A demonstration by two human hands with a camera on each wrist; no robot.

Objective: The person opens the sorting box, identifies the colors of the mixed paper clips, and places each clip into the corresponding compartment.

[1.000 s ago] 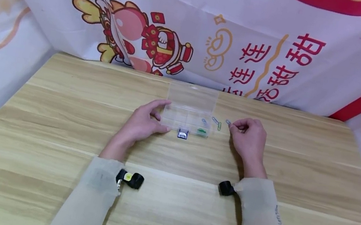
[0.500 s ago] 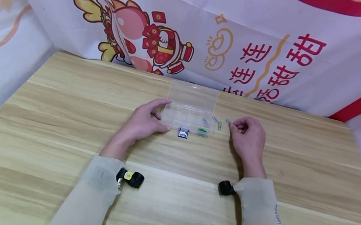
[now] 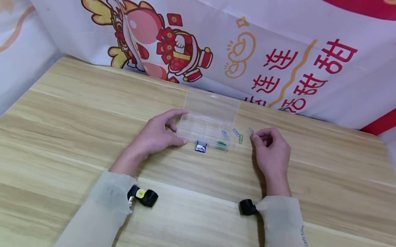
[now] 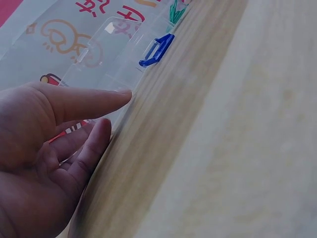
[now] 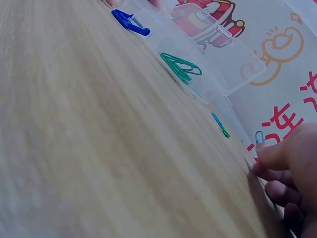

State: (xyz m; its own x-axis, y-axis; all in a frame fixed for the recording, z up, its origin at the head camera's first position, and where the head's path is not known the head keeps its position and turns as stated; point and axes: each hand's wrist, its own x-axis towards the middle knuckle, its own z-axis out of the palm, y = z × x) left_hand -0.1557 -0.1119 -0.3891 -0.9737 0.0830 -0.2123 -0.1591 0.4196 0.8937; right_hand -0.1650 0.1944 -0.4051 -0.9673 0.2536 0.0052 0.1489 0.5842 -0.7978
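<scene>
A clear divided plastic box [image 3: 196, 132] lies on the table with its lid [image 3: 211, 106] raised at the back. My left hand [image 3: 159, 132] holds the box's left end, thumb at the front edge and index finger at the back corner. Green paper clips [image 5: 181, 67] lie in its front right compartment, and a blue one [image 3: 224, 132] shows behind them. My right hand [image 3: 271, 151] pinches a light blue paper clip [image 5: 259, 137] between thumb and forefinger, right of the box. Between hand and box lie a blue paper clip [image 3: 236, 132] and a green paper clip [image 3: 240, 139].
The box's dark blue latch [image 3: 200, 146] hangs at its front edge. The wood-grain table [image 3: 179, 234] reaches back to a white printed cloth [image 3: 199, 23]. A black wrist camera sits on each sleeve.
My right hand has risen a little, and the paper clip it pinches now tilts more upright. The left hand and box have stayed in place.
</scene>
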